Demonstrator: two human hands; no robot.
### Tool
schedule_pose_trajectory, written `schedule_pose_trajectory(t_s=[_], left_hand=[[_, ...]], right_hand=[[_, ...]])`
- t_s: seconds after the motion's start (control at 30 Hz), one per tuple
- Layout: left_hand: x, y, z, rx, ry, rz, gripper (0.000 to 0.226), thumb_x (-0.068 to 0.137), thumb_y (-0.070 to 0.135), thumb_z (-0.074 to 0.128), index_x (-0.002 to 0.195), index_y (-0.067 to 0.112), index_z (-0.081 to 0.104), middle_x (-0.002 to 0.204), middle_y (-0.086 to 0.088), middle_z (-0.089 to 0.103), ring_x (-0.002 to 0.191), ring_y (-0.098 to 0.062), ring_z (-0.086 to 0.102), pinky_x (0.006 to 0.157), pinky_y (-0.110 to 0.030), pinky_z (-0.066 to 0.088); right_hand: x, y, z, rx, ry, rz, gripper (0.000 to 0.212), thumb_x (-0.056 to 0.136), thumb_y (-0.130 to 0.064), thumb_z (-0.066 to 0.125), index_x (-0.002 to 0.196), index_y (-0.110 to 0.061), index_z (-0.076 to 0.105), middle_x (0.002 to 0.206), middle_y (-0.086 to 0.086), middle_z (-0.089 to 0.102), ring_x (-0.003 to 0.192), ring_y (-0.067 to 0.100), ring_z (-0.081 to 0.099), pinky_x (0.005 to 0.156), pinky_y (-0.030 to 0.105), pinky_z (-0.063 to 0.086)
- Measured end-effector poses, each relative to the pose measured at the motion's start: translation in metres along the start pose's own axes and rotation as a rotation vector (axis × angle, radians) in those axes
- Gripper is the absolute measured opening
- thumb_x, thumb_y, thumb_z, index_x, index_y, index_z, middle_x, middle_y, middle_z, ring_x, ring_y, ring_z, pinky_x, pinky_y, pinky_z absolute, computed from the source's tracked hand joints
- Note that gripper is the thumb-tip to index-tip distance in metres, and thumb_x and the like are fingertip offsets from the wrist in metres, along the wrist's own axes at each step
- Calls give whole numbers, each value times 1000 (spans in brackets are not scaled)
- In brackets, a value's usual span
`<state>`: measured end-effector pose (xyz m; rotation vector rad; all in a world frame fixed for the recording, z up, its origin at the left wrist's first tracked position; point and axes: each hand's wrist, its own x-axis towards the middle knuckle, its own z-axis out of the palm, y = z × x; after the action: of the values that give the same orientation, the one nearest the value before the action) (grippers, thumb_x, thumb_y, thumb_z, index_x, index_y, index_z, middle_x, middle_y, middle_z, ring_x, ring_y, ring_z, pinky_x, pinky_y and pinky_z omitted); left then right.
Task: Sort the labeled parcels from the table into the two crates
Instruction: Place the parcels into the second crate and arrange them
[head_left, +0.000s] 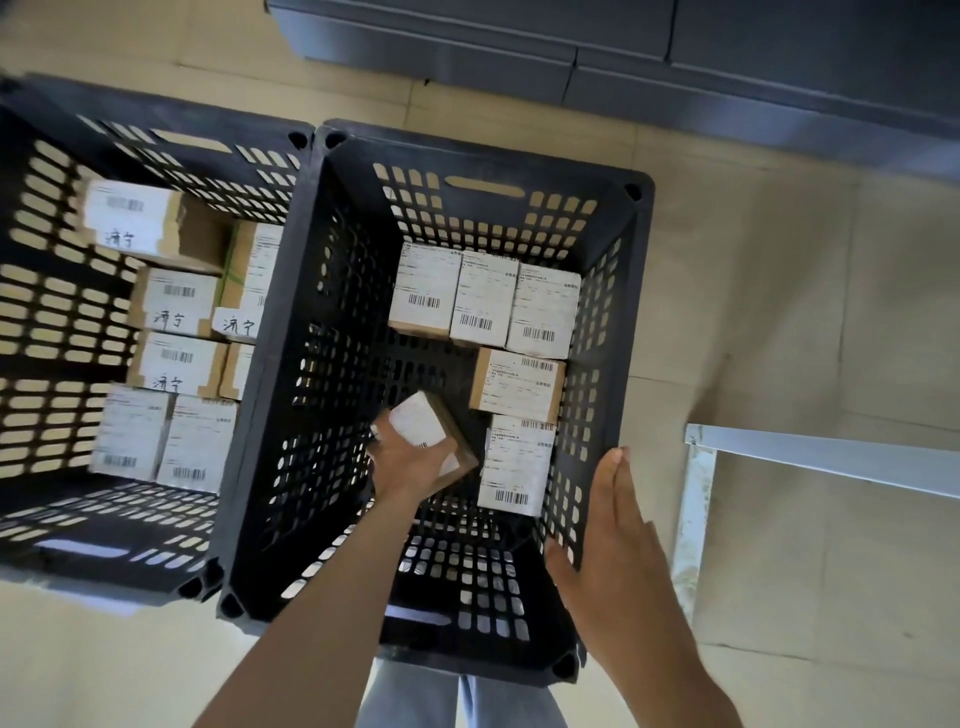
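A: Biggest things first?
B: Two black crates side by side; the right crate (597, 332) holds five labeled parcels along its far and right walls.
A: The hands?
B: Right hand (613, 525) flat, fingers straight, against that crate's right wall. Left hand (410, 457) inside, gripping a small parcel (428, 428).

Handwritten "济宁" on left-crate parcels (156, 228)
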<state>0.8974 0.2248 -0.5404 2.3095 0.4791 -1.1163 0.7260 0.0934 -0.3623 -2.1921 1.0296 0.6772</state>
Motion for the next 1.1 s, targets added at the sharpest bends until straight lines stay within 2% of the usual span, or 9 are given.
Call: schedule_pose_trajectory(t_s=[0.1, 0.27, 0.37, 0.43, 0.57, 0.83, 0.93, 1.03, 1.1], left_hand=[[2, 10, 3, -78, 43, -69, 105, 74, 44, 86, 154, 38, 19, 146, -16, 38, 124, -43, 52, 100, -54, 53], [-2, 27, 5, -145, 99, -140, 101, 79, 41, 83, 157, 30, 20, 149, -18, 33, 123, -47, 52, 88, -49, 53], [-6, 32, 7, -117, 137, -131, 100, 81, 39, 82, 158, 30, 18, 150, -19, 30, 118, -48, 55, 77, -44, 48], [-6, 31, 6, -73, 186, -85, 102, 82, 38, 82, 158, 31, 15, 151, -20, 28, 115, -49, 57, 76, -44, 49], [2, 31, -1, -81, 273, -69, 110, 81, 40, 84, 161, 29, 9, 156, -23, 26, 127, -52, 51, 87, -53, 51], [15, 58, 4, -268, 223, -116, 113, 84, 50, 82, 164, 23, 8, 162, -21, 19, 136, -52, 45, 101, -56, 50], [17, 65, 8, -327, 176, -89, 110, 85, 56, 78, 165, 29, 8, 167, -17, 14, 141, -48, 43, 105, -56, 52], [18, 59, 12, -375, 106, -68, 113, 82, 52, 82, 163, 40, 5, 169, -12, 12, 134, -43, 54, 105, -57, 52], [22, 51, 15, -386, 69, -52, 116, 79, 47, 85, 161, 47, 4, 168, -11, 18, 131, -40, 59, 108, -58, 49]], right_hand=[[0, 2, 1, 10, 5, -4, 108, 100, -47, 54, 146, -28, -42, 165, -10, -31, 152, 24, 22, 121, 49, 32], [-1, 4, 0, 11, 1, -22, 107, 100, -46, 53, 149, -26, -41, 162, -10, -37, 153, 25, 19, 122, 47, 29], [0, 4, 0, 11, -10, -16, 106, 101, -46, 51, 149, -25, -41, 161, -10, -39, 156, 24, 10, 127, 45, 20], [1, 3, -1, 14, -5, -20, 108, 101, -47, 51, 147, -25, -44, 161, -10, -39, 158, 20, -3, 128, 44, 12], [0, 2, -1, -16, -8, -29, 108, 101, -51, 48, 144, -23, -48, 161, -6, -40, 153, 13, -26, 129, 44, 5], [1, 4, 0, -34, -10, -39, 106, 101, -52, 45, 146, -20, -45, 161, -5, -41, 152, 13, -29, 129, 44, 6], [0, 5, -1, -24, -16, -38, 109, 99, -56, 46, 144, -22, -48, 159, -7, -44, 150, 11, -33, 128, 42, 2], [-1, 4, -2, -14, -15, -38, 111, 98, -58, 47, 143, -23, -48, 158, -8, -45, 149, 11, -34, 127, 42, 0], [0, 3, -2, -9, -12, -33, 112, 97, -59, 48, 143, -23, -48, 158, -7, -45, 149, 12, -33, 128, 43, 1]])
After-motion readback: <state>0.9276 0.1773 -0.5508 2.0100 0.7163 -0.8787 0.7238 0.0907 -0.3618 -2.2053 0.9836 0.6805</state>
